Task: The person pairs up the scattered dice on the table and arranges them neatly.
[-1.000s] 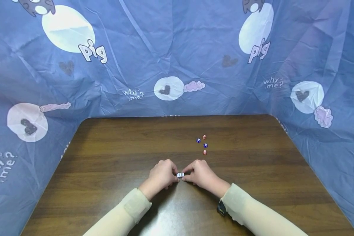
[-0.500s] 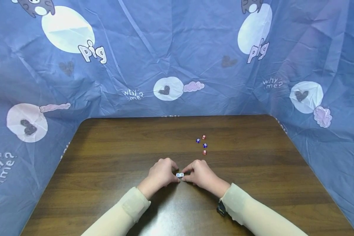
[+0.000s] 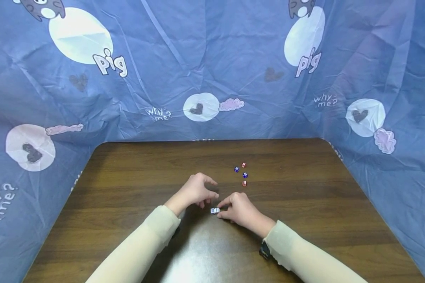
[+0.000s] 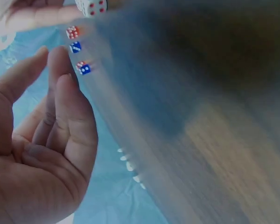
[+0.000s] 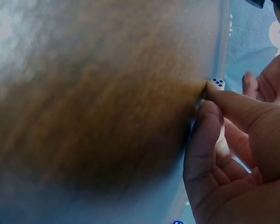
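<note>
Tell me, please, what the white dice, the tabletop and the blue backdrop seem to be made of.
White dice: probably hard plastic, smooth; flat, even white faces with coloured pips.
Tabletop: wood or wood-look laminate, somewhat glossy; brown grain streaks and a bright glare.
Blue backdrop: thin cloth or plastic sheeting, slight sheen; sharp creases and printed figures.

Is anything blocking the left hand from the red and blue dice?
Nothing visible: in the head view, bare tabletop lies between the left hand and the blue dice and red dice. The right hand, by the white dice, isn't between.
</note>
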A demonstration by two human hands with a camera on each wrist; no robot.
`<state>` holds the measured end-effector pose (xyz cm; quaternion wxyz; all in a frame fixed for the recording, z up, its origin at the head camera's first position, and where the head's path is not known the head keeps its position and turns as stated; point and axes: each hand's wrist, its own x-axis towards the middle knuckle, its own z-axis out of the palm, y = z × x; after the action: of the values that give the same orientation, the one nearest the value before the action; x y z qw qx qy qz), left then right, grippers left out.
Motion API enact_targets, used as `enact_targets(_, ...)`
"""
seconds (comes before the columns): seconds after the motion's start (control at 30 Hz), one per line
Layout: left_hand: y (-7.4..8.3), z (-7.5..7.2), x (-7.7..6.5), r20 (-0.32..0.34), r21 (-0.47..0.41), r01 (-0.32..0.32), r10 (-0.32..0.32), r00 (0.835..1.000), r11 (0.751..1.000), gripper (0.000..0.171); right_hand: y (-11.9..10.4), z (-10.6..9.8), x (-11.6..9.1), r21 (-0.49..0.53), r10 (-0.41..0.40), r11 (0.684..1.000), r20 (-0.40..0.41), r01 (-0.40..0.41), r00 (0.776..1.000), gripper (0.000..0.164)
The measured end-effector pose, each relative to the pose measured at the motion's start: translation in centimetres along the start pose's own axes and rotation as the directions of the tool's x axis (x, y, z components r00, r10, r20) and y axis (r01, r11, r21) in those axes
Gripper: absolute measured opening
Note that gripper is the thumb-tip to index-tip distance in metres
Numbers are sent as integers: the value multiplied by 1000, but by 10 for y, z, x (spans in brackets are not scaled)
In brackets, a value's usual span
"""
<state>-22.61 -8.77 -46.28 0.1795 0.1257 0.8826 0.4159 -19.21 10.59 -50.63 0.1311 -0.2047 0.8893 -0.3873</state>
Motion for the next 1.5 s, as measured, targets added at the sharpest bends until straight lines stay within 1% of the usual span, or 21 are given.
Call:
enact_targets(0.07, 0, -1, 9, 11, -18, -8, 8, 1000, 1000, 45, 0, -1, -1, 0, 7, 1000, 5, -7, 1000, 15)
enact_targets(0.17, 1, -2, 25, 14, -14, -27, 27, 1000, 1000, 48, 1, -1, -1, -2, 20, 1000, 9, -20, 1000, 16)
enact_targets(0.33, 3, 0, 53, 15, -9, -40, 40, 999, 999, 52, 2, 0, -3, -20, 19, 1000, 1, -19, 1000, 16)
enact_targets(0.5, 3, 3, 73, 23, -14, -58, 59, 998, 998, 50, 4, 2, -6, -10, 38, 999, 9, -38, 999, 17)
enact_targets(0.63, 0, 5, 86, 15, -20, -39, 39, 999, 999, 46, 6, 4, -5, 3, 52, 999, 17, -53, 998, 18)
enact_targets(0.77, -2, 10, 100, 1, -30, -15, 15, 1000, 999, 44, 6, 5, -4, 9, 17, 1000, -7, -17, 1000, 17)
enact_targets(0.87, -2, 15, 110, 5, -39, 3, -3, 1000, 999, 43, 7, 5, -4, 6, -9, 1000, -31, 9, 999, 17)
enact_targets(1.07, 0, 22, 123, 22, -78, 57, -55, 998, 995, 37, 6, 6, -5, -5, -13, 1000, -38, 13, 999, 17)
enact_targets(1.2, 2, 23, 128, 21, -97, 84, -82, 996, 992, 35, 5, 5, -4, -11, -19, 1000, -38, 19, 999, 16)
enact_targets(1.3, 5, 22, 130, 21, -90, 101, -100, 995, 991, 33, 4, 4, -3, -12, -28, 1000, -38, 28, 999, 17)
enact_targets(1.5, 8, 20, 135, 36, -65, 94, -92, 995, 993, 32, 2, 1, -2, -9, -35, 999, -44, 34, 998, 17)
